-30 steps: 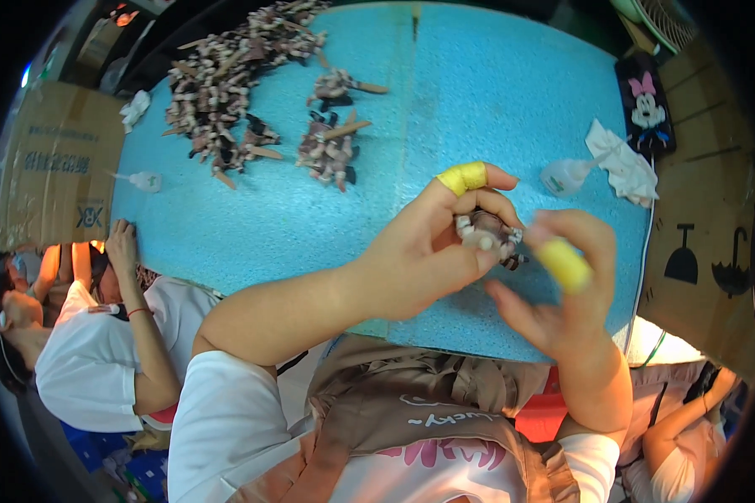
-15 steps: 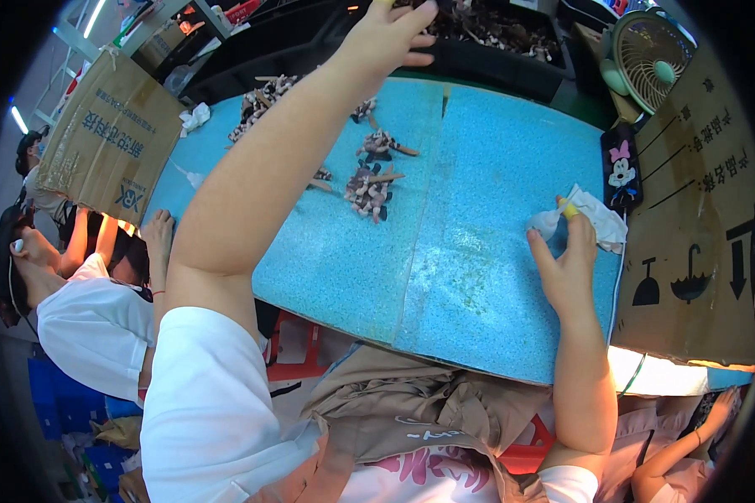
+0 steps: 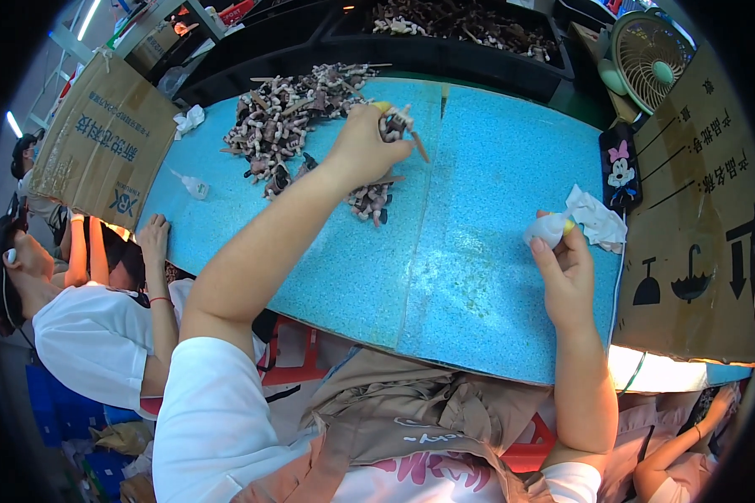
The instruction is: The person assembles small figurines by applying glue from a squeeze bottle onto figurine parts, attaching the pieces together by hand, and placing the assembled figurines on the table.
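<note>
My left hand (image 3: pixel 362 151), a yellow cover on one fingertip, is closed on a small brown-and-pale figurine (image 3: pixel 397 124). A thin brown piece slants down from it. Just below that hand another figurine (image 3: pixel 371 204) lies on the blue tabletop. To the left and beyond spreads a large heap of similar figurines (image 3: pixel 268 126). Over the right part of the table, my right hand (image 3: pixel 569 268) grips a small white squeeze bottle (image 3: pixel 545 228); yellow shows at a fingertip there too. Crumpled white tissue (image 3: pixel 597 220) lies beside this hand.
Black bins (image 3: pixel 478 50) holding more parts stand along the far edge. A cardboard box (image 3: pixel 696 218) walls the right side, with a phone in a dark case (image 3: pixel 621 168) and a green fan (image 3: pixel 650 63). Another small bottle (image 3: pixel 195 186) lies left; a co-worker's hand (image 3: pixel 153 239) rests at the left edge.
My left hand has come back from the far bin toward me and now holds a figurine. More figurines lie in the heap. My right hand has closed around the white bottle.
</note>
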The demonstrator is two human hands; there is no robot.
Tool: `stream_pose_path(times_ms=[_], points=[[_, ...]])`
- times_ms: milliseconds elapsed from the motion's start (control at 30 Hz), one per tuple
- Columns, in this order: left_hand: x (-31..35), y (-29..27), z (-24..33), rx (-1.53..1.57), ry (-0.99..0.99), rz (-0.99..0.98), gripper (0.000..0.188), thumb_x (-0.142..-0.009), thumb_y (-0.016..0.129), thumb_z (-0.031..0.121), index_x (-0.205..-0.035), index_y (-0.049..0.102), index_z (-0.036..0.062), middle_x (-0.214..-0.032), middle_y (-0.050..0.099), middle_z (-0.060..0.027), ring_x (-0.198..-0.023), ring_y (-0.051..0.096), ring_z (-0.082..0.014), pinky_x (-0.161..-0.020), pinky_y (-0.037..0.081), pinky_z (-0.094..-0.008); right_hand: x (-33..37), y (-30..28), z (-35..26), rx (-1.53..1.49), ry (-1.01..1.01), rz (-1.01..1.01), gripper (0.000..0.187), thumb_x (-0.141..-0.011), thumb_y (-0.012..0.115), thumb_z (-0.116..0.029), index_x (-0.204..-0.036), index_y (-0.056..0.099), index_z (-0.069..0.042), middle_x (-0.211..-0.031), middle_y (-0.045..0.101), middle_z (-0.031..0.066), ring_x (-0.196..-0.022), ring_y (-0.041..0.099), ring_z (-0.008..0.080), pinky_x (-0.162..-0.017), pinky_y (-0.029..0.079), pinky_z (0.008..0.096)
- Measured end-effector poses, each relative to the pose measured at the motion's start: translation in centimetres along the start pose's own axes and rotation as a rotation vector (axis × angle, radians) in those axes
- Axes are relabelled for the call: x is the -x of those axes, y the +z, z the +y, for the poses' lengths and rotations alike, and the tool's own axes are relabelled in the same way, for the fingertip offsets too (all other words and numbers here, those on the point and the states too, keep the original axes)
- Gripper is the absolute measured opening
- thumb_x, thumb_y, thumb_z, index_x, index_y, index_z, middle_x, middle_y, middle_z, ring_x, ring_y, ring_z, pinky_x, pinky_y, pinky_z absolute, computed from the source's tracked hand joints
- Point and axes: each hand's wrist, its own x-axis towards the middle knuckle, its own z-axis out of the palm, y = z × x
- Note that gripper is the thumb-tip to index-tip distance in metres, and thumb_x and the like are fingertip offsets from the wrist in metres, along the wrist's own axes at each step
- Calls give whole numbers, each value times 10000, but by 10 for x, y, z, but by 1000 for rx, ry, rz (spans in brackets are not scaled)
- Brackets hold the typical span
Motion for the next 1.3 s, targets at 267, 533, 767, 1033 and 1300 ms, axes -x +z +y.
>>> stream_pose_path(times_ms=[267, 533, 767, 1033, 1300], points=[[85, 22, 89, 1232, -184, -397, 495, -755, 723, 247, -1099, 479, -12, -965, 542, -45, -800, 544, -79, -705, 463, -223, 27, 1, -18, -31, -166, -62, 497, -887, 496, -207, -1288, 315, 26, -931, 545, 105, -743, 499, 127, -675, 413, 249], [103, 31, 74, 1290, -96, -481, 389, -832, 603, 52, -1171, 413, 37, -1026, 511, -45, -885, 499, -86, -753, 441, -248, 42, -5, -26, 38, -433, -137, 392, -802, 618, -265, -1106, 408, -133, -922, 508, 86, -638, 427, 142, -623, 369, 288], [103, 26, 78, 1104, 117, -227, 323, -807, 601, -17, -1087, 448, 36, -981, 527, -44, -877, 526, -98, -765, 433, -241, 45, 5, -37, 211, -652, -137, 350, -749, 682, -219, -1037, 499, -138, -620, 485, -25, -445, 400, 113, -427, 261, 267], [102, 29, 75, 1073, 152, -212, 333, -801, 608, -20, -1087, 449, 40, -994, 527, -53, -884, 530, -103, -758, 433, -241, 42, 11, -38, 266, -686, -75, 212, -795, 626, -229, -944, 499, -147, -575, 450, -33, -428, 375, 102, -406, 241, 252], [101, 29, 75, 1063, 175, -202, 341, -795, 612, -24, -1086, 448, 42, -1005, 515, -55, -897, 531, -112, -766, 433, -245, 42, 13, -44, 321, -592, -67, 152, -809, 618, -247, -912, 533, -173, -551, 412, -44, -415, 342, 108, -408, 243, 255]])
